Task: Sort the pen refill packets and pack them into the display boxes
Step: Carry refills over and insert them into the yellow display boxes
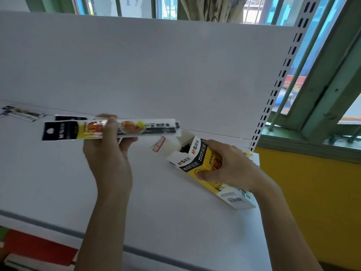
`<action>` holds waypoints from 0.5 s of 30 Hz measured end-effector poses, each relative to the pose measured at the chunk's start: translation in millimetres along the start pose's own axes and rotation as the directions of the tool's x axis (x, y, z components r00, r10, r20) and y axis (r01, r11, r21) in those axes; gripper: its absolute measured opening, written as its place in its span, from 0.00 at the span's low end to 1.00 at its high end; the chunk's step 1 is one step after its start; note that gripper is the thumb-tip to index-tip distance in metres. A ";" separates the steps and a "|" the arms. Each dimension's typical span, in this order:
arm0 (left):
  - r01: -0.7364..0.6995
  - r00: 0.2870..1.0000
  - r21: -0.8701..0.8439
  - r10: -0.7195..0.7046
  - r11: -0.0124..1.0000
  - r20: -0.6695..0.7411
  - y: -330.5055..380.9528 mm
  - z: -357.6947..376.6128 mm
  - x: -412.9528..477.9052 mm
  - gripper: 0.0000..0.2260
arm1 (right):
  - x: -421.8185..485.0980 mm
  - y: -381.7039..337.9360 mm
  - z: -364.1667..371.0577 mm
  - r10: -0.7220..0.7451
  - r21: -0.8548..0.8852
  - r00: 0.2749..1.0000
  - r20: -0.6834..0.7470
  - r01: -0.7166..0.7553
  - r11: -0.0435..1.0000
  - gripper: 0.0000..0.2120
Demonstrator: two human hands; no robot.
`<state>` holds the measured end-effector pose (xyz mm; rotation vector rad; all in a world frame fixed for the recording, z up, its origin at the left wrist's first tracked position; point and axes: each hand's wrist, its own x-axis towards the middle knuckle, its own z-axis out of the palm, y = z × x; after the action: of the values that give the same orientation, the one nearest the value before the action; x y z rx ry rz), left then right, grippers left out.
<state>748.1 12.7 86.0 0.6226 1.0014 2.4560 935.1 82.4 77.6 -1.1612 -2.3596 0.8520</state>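
Head camera, looking down at your two bare hands over a white shelf (156,202).

Your left hand's thumb (111,127) presses across the front of a thin stack of pen refill packets (136,129), with the other fingers curled behind, so the left hand (106,153) is clamped on the stack near its middle. The stack looks like at least two packets. They are held level above the shelf, dark header cards pointing left, clear ends pointing right toward the box.

Your right hand's fingers (212,143) wrap over the top of a yellow, black and white display box (195,159), thumb on its near face. The right hand (230,165) holds the box lying tilted on the shelf, its flap open to the left. Dark refill ends show inside the mouth.

The packets are probably very light, glossy plastic sleeves: bendy along their length and likely to slide apart. Pinching them mid-length keeps them together; feeding the clear ends in first would suit the box mouth. The box seems to be thin card, easy to crush, so grip along its edges.

More loose packets (23,112) lie far left on the shelf. A slotted upright (281,75) and windows stand to the right.
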 end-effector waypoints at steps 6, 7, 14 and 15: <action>0.023 0.978 0.416 -0.108 0.909 0.180 -23.3 -8.9 -1.5 0.06 | -2.9 -2.9 -0.2 -0.017 -0.032 1.000 0.014 0.017 0.999 0.25; 0.009 0.974 0.503 -0.122 0.864 0.192 -25.8 -10.3 -1.7 0.04 | -3.0 -3.7 -0.2 -0.022 -0.041 1.000 0.013 0.022 0.999 0.25; -0.045 0.930 0.691 -0.222 0.722 0.292 -29.0 -7.3 -5.6 0.16 | -6.0 -6.4 0.1 -0.025 -0.070 1.000 0.008 0.026 0.997 0.25; -0.063 0.964 0.651 -0.122 0.757 0.235 -26.1 -8.8 -3.7 0.14 | -6.8 -6.3 -0.6 -0.024 -0.068 1.000 0.008 0.024 0.997 0.25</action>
<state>751.7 23.1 60.5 1.1072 1.7472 1.8687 935.8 74.1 81.7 -1.1560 -2.4207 0.7740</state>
